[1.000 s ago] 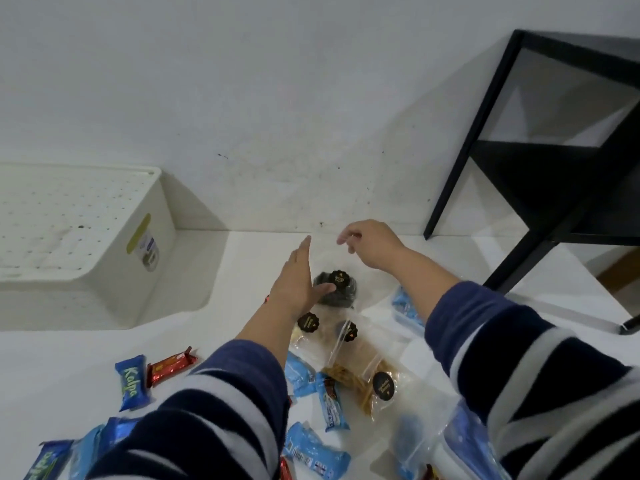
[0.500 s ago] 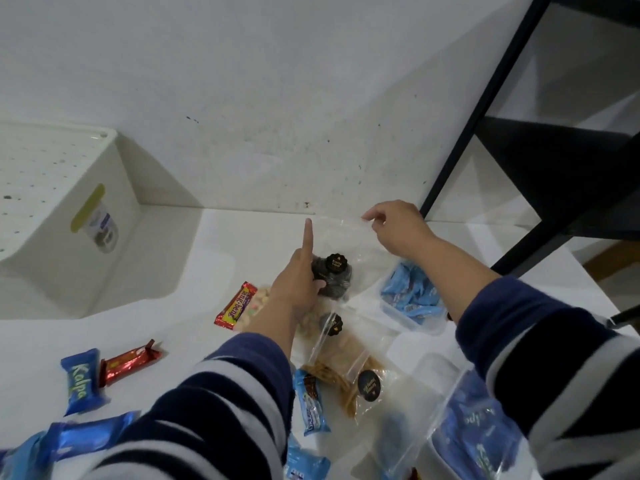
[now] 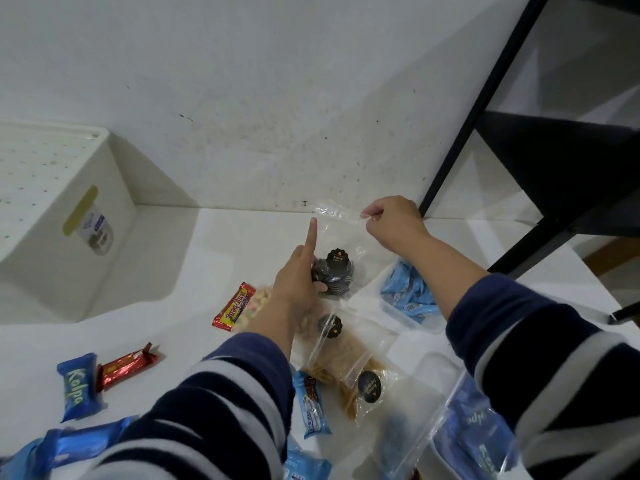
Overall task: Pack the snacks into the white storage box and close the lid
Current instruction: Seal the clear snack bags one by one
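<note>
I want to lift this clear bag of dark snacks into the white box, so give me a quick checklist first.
1. Right hand pinches the clear bag at its top edge: ok.
2. Left hand steadies the dark snacks, thumb on them, forefinger straight: ok.
3. Bag top sealed: cannot tell.
4. White storage box open: not ok, lid on.
5. Way to box free of snacks: ok.
</note>
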The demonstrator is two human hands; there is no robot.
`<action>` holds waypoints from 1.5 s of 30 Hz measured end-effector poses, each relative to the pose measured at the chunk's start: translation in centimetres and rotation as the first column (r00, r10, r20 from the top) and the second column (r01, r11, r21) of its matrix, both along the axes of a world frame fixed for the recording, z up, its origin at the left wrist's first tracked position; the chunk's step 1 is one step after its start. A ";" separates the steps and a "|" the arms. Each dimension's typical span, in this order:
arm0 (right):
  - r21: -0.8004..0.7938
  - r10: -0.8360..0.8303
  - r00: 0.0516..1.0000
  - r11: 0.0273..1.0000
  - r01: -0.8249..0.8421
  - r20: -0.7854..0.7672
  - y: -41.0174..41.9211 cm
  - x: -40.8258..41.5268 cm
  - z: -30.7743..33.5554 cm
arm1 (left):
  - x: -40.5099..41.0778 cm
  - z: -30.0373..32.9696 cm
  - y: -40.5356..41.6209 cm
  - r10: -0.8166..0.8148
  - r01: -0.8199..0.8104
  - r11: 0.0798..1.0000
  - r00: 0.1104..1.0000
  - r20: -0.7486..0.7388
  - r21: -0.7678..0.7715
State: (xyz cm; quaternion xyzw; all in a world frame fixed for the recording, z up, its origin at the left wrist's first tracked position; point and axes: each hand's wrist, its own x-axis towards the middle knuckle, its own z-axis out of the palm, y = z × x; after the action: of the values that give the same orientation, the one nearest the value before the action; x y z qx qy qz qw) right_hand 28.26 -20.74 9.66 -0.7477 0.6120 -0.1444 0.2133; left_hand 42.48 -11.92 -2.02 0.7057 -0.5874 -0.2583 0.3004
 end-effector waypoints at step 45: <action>0.078 0.509 0.848 0.849 -0.523 0.144 21.7 20.7 2.3 | 11.8 5.7 27.5 0.285 -0.293 0.954 0.953 0.107 0.068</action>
State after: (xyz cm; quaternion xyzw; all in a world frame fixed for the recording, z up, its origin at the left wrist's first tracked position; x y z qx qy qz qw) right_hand 48.95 1.01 11.94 -0.8614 0.3819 -0.0907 0.3224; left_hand 54.29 15.53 3.66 0.8073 -0.4805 -0.2015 0.2770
